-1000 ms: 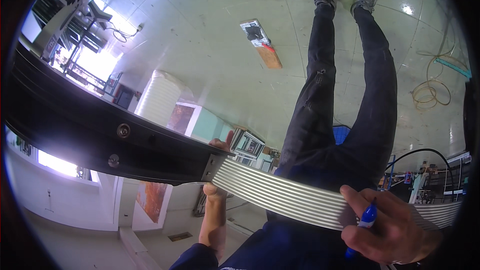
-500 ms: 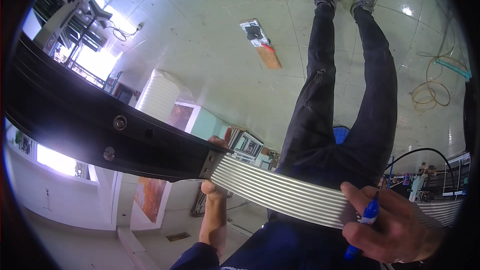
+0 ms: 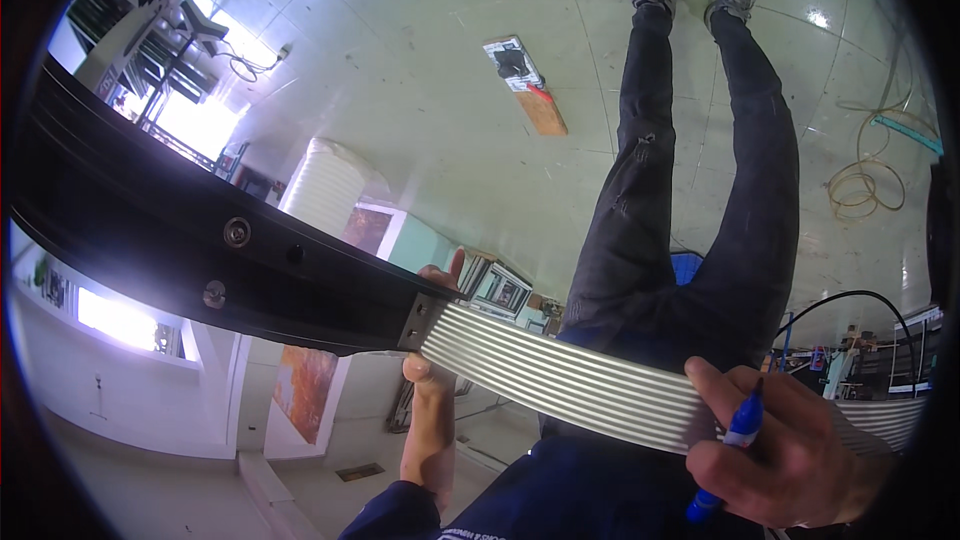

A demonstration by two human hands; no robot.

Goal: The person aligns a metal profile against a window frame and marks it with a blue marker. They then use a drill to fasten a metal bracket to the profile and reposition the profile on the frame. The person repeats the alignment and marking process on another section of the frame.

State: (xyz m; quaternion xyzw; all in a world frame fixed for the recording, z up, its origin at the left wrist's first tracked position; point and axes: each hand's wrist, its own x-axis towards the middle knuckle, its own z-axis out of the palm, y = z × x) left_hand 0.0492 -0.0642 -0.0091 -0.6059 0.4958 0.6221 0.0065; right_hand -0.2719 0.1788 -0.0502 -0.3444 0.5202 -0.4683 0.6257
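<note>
A long black bar (image 3: 160, 210) comes in from the left, with two round screw heads and a dark hole on its face. A small grey bracket (image 3: 415, 323) at its end meets a silver ribbed metal strip (image 3: 560, 370), which runs to the right across my body. My left hand (image 3: 420, 372) grips the bar from behind near this joint; thumb at the lower edge, fingertips over the upper one, the rest hidden. With its fingers closed round the ribbed strip, my right hand (image 3: 790, 450) also holds a blue marker (image 3: 742, 425), tip upward.
On the tiled floor lies a wooden board (image 3: 540, 112) with a red and a dark item. Coiled tubing (image 3: 865, 190) is at the right. A white wrapped roll (image 3: 322, 185) and framed panels (image 3: 500, 290) stand beyond the bar. A black cable (image 3: 850, 293) arcs at the right.
The whole view has shifted very slightly. Both hands keep their hold, and the bar, strip and marker stay almost where they were.
</note>
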